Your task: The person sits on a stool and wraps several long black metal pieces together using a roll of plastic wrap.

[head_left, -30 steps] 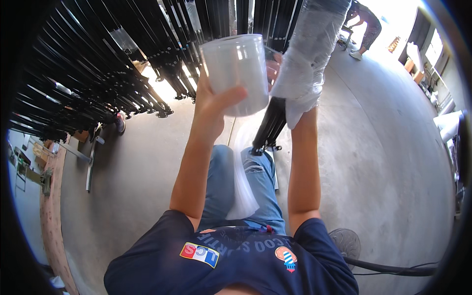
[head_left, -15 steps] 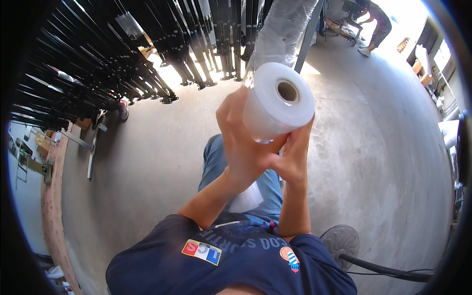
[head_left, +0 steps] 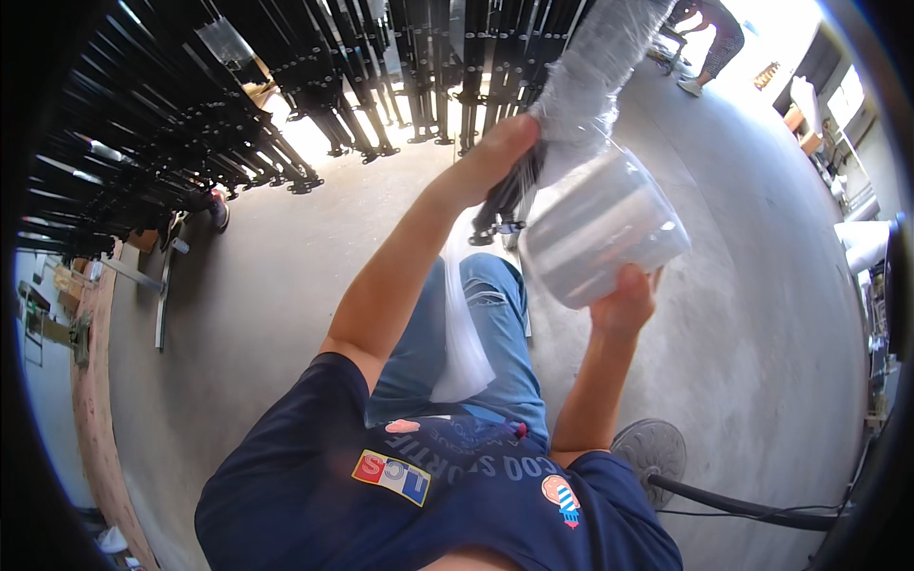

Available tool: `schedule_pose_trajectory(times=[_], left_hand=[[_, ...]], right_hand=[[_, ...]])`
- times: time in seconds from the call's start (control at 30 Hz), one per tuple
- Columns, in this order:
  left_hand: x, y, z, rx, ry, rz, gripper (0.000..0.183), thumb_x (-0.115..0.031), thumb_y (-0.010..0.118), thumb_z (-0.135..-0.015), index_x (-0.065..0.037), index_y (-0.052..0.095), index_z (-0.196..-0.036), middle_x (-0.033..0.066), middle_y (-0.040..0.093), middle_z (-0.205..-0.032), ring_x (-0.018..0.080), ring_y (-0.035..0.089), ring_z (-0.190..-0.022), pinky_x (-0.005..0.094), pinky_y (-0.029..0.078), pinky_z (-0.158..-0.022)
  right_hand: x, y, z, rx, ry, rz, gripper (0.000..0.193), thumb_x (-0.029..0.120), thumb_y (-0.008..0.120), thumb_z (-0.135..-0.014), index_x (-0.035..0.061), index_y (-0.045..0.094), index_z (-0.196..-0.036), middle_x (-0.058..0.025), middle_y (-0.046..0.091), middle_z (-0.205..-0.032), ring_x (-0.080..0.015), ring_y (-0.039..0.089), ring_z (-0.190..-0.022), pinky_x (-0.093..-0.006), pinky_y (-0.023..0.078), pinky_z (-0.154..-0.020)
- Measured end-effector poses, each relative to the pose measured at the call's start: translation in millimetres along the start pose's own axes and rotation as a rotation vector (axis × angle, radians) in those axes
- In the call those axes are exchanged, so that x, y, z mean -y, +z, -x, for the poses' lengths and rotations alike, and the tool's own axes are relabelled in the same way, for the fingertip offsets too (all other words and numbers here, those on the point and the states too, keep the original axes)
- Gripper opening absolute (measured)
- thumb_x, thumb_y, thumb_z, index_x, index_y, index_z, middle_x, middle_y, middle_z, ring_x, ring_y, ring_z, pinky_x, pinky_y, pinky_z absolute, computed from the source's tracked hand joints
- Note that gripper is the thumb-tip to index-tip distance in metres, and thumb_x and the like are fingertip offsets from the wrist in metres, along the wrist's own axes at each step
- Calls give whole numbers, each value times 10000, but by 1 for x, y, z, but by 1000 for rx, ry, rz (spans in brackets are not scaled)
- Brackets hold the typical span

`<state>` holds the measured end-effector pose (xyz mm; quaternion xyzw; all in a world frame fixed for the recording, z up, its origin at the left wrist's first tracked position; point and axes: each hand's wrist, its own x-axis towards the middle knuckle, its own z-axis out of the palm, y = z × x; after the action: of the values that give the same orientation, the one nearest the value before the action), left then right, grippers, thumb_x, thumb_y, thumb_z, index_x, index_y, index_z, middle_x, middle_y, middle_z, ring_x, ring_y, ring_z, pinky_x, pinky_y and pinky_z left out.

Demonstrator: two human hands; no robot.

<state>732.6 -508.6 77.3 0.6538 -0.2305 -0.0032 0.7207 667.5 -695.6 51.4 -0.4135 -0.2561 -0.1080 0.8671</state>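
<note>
A bundle of black metal bars [head_left: 510, 207] stands in front of me, its upper part wrapped in clear stretch film [head_left: 602, 81]. My left hand [head_left: 500, 157] grips the bundle's left side near the lower edge of the wrapping; some of its fingers are hidden behind. On the right, my right hand [head_left: 626, 303] holds a roll of clear stretch film [head_left: 609, 233] by its near end. The roll lies tilted, and film runs taut from it to the bundle. A loose tail of film [head_left: 464, 352] hangs down over my jeans.
Many black metal bars [head_left: 286, 86] hang in rows across the far left. A round ridged base [head_left: 650, 455] with a black tube stands on the floor at the near right. At the far right a person [head_left: 716, 43] bends over. Along the left runs a wooden edge [head_left: 100, 400].
The roll has gone from upright between both hands to tilted on the right, in my right hand alone. My left hand has moved up onto the bundle, whose bare lower ends now show.
</note>
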Motion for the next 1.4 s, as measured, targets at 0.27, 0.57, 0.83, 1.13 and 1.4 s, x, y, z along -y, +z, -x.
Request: schedule_pose_trajectory(times=[0.27, 0.57, 0.83, 1.13, 1.4], left_hand=[[-10, 23, 7, 29, 108, 52, 794, -653, 384, -782, 7, 371, -1222, 114, 537, -1062, 139, 537, -939, 254, 452, -765], [-50, 29, 41, -291, 361, -887, 435, -456, 432, -862, -35, 543, -869, 83, 532, -881, 204, 517, -787, 290, 433, -601], [-33, -33, 46, -588, 64, -265, 622, -243, 605, -796, 1, 289, -1273, 99, 538, -986, 172, 512, -834, 282, 443, -710], [-25, -16, 54, -869, 337, -364, 646, -120, 738, -632, 63, 330, -1097, 133, 515, -945, 186, 548, -825, 259, 466, -722], [-36, 16, 70, -997, 411, -367, 734, -244, 780, -557, 2, 402, -1136, 110, 516, -1018, 195, 534, -924, 312, 453, -779]], right_hand=[[-31, -53, -64, -136, 204, 253, 559, 185, 658, -619, -25, 465, -1100, -124, 554, -952, -223, 551, -876, -336, 450, -775], [-89, 11, -109, 78, 230, 39, 359, 149, 596, -722, -46, 515, -1012, -97, 578, -885, -159, 572, -791, -269, 460, -670], [-95, 65, -97, 187, 330, -185, 486, 88, 575, -740, -21, 402, -1182, -122, 517, -1050, -187, 506, -980, -278, 418, -806], [-66, 94, -41, -208, 179, -209, 303, 157, 431, -843, -33, 500, -1069, -91, 551, -972, -152, 526, -852, -257, 410, -754], [-76, 62, -62, 105, 56, -23, 415, -63, 619, -621, -38, 519, -1023, -115, 602, -907, -201, 594, -805, -297, 467, -745]])
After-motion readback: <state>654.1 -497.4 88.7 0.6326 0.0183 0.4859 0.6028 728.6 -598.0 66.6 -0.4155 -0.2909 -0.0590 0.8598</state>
